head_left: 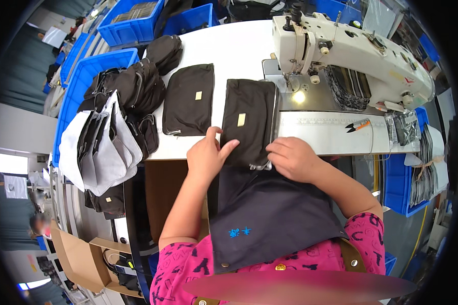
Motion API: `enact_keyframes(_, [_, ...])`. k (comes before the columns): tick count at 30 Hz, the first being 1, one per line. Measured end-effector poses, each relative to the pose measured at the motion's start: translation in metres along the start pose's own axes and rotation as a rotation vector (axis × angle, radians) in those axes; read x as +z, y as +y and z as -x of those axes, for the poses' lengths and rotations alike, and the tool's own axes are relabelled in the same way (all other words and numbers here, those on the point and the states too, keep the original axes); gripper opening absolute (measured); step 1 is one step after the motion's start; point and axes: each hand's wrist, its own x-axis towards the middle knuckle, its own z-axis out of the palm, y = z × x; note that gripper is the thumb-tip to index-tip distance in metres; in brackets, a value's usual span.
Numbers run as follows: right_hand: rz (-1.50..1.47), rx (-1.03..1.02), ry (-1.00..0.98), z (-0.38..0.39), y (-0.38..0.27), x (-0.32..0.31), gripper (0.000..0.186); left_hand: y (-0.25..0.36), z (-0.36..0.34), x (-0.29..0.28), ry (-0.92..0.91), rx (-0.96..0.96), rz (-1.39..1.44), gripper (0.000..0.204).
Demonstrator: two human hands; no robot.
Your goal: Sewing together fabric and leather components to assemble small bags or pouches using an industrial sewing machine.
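A dark fabric pouch piece (250, 113) with a small beige label lies flat at the front edge of the white table, with loose pale threads or trim along its lower edge. At its lower right edge, the fingers of my right hand (293, 159) are closed on its border. My left hand (207, 155) is by the lower left edge, thumb and forefinger apart, the thumb reaching over the fabric; its other fingers are partly hidden. A second dark pouch piece (189, 99) with a similar label lies just to the left.
A white sewing machine (348, 56) stands at the right, its lamp lit by the needle. Orange-handled thread snips (360, 124) lie near a ruler strip. At the left, a blue bin (67, 113) stands behind dark pouches (137, 87) and white-backed panels (103, 145). An open cardboard box (81, 259) sits lower left.
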Motion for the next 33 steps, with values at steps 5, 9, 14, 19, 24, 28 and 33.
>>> enact_keyframes(5, [-0.025, 0.072, 0.126, -0.026, 0.011, -0.001, 0.023, -0.021, 0.049, 0.042, 0.486, 0.074, 0.541, 0.033])
enact_keyframes(9, [0.002, 0.061, 0.128, -0.084, 0.068, 0.033, 0.028, -0.027, 0.089, 0.074, 0.199, -0.288, 1.203, 0.02])
enact_keyframes(14, [0.39, 0.113, 0.014, -0.122, 0.111, 0.068, 0.027, -0.017, 0.091, 0.068, -0.227, -0.643, 1.426, 0.033])
enact_keyframes(19, [0.379, 0.252, -0.153, -0.089, 0.113, 0.036, 0.011, -0.038, 0.059, 0.014, -0.146, -0.544, 1.216, 0.02])
enact_keyframes(24, [0.2, 0.389, -0.041, -0.024, 0.066, 0.008, 0.027, -0.038, -0.012, -0.046, 0.002, 0.078, 0.677, 0.014])
enact_keyframes(28, [0.092, 0.509, 0.002, 0.012, 0.003, 0.014, 0.025, 0.012, -0.075, -0.058, 0.131, 0.457, 0.242, 0.016])
enact_keyframes(33, [-0.02, 0.512, 0.05, 0.034, -0.022, 0.012, 0.021, 0.072, -0.146, 0.009, 0.248, 0.638, -0.097, 0.014])
